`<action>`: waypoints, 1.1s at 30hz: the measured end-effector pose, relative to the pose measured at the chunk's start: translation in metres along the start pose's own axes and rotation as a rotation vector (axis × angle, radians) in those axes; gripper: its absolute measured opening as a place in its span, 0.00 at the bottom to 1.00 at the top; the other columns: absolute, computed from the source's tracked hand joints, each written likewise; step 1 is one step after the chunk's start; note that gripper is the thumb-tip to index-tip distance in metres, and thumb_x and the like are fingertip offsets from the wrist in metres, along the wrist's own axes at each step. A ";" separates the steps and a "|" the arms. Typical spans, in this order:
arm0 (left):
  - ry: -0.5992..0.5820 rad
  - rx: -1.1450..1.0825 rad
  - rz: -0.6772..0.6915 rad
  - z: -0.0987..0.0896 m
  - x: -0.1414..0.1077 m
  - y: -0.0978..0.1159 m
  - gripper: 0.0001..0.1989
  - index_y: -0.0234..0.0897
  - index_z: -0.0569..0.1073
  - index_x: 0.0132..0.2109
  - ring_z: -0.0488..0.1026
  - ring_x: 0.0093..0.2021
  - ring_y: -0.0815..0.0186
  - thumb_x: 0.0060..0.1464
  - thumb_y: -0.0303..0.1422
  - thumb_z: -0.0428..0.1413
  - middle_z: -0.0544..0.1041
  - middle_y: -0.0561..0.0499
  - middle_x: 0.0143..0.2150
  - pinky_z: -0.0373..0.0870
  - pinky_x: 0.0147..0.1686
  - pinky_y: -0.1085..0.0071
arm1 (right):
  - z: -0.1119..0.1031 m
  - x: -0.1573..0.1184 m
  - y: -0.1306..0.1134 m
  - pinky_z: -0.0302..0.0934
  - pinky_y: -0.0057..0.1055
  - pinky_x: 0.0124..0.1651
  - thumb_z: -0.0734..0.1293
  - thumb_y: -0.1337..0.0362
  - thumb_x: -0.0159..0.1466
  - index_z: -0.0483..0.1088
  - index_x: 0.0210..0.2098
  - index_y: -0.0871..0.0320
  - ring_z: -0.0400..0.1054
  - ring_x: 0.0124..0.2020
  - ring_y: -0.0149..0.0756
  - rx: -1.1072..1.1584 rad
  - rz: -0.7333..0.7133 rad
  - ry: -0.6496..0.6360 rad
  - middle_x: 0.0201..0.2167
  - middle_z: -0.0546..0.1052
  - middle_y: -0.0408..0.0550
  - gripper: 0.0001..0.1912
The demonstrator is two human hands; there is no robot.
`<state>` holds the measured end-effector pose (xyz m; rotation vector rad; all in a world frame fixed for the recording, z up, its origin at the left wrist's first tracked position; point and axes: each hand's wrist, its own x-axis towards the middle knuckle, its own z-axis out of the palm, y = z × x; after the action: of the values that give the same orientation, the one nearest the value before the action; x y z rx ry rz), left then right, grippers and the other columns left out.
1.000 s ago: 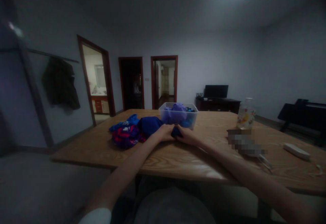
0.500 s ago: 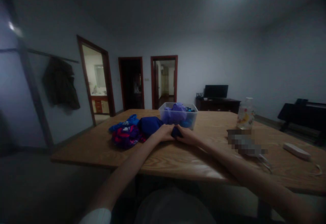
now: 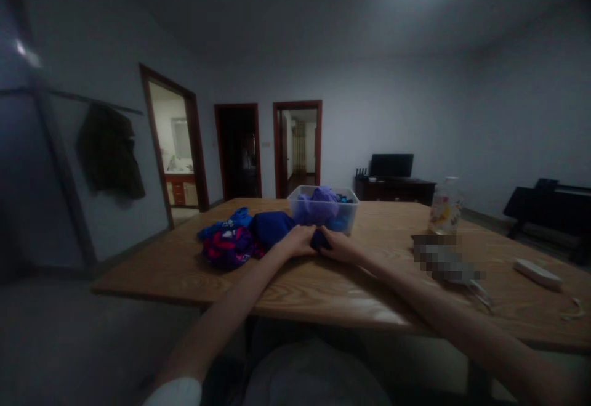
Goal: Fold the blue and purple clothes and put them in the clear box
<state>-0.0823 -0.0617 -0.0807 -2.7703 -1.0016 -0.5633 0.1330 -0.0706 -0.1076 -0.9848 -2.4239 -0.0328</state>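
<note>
Centrally, a person's two bare hands meet over a wood-grained, light brown table [image 3: 351,298], arms stretched forward. The left hand [image 3: 299,241] and the right hand [image 3: 340,247] close in from either side on a small, dark navy cloth bundle [image 3: 318,239], fingers curled round it; some fingertips are hidden. The bundle sits between the hands, just in front of a clear, rectangular plastic bin [image 3: 353,210] holding crumpled lilac fabric [image 3: 322,204] and darker blue pieces. Directly left of the hands lies a smooth, royal-blue cloth heap [image 3: 272,227]; whether it joins the bundle cannot be told. Beside that are a crumpled purple-and-red patterned cloth [image 3: 228,247] and, behind it, a bright blue cloth with white marks [image 3: 215,228]. Well apart, toward the table's right side, stand a clear, fruit-patterned container with a pale top [image 3: 446,214], a blurred-out grey object [image 3: 446,263] and a white, oblong object [image 3: 538,274].
</note>
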 end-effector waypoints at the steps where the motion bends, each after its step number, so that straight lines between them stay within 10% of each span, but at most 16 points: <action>1: -0.002 0.002 -0.001 0.000 0.000 0.000 0.30 0.35 0.69 0.58 0.78 0.50 0.50 0.51 0.42 0.65 0.79 0.41 0.52 0.73 0.49 0.63 | 0.000 0.000 0.000 0.67 0.41 0.52 0.66 0.59 0.65 0.55 0.66 0.63 0.75 0.50 0.51 -0.003 0.003 -0.003 0.54 0.75 0.64 0.33; 33: -0.025 0.037 -0.019 0.000 0.001 0.001 0.27 0.34 0.69 0.54 0.79 0.50 0.51 0.52 0.44 0.64 0.79 0.41 0.51 0.73 0.48 0.65 | -0.001 0.002 -0.002 0.66 0.37 0.48 0.65 0.57 0.67 0.57 0.64 0.64 0.76 0.47 0.49 -0.026 0.029 -0.041 0.51 0.77 0.64 0.30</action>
<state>-0.0810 -0.0624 -0.0805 -2.7452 -1.0332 -0.5094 0.1311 -0.0711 -0.1053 -1.0418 -2.4513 -0.0338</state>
